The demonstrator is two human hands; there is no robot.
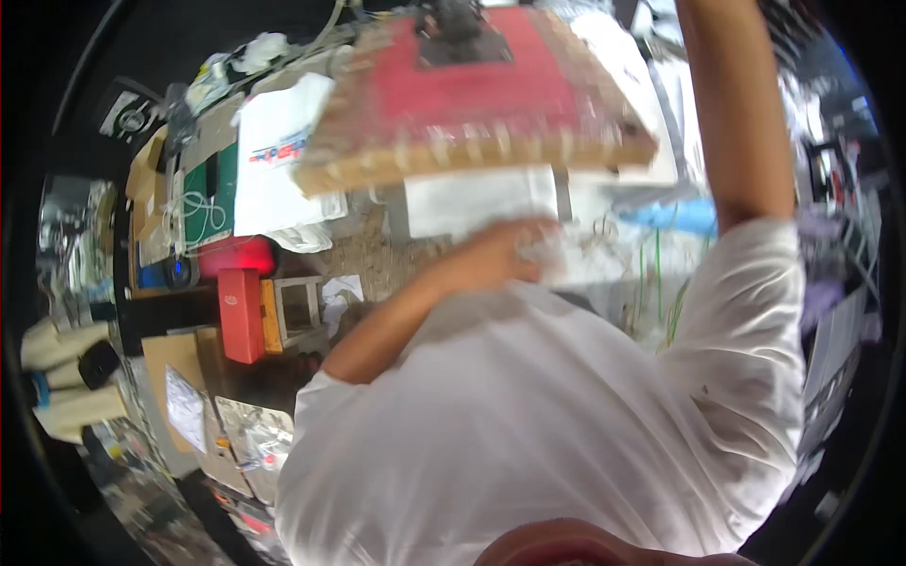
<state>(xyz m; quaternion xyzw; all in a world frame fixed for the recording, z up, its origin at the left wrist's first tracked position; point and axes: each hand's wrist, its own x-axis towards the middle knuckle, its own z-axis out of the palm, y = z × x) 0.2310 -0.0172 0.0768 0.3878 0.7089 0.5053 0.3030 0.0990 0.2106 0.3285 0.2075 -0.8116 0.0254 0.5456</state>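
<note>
My left hand (pixel 500 255) reaches across in front of my body, below a raised wooden frame. Motion smears its fingers, and something pale beside the fingertips is too blurred to name. My right arm (pixel 746 123) stretches up past the frame's right side, and its hand lies beyond the top edge. The frame (pixel 472 156) looks like a screen-printing screen, with a red panel (pixel 472 90) and a dark clamp-like fitting (pixel 462 38) at its top. Beneath it lies a white sheet (pixel 481 203) on the worktable.
A stack of white cloth (pixel 274 151) with a small coloured print lies at the left, by a green board (pixel 212 193) and a pale cord. Lower left are a red box (pixel 241 316) and a wooden stool-like frame (pixel 302 311). Blue material (pixel 675 217) lies right.
</note>
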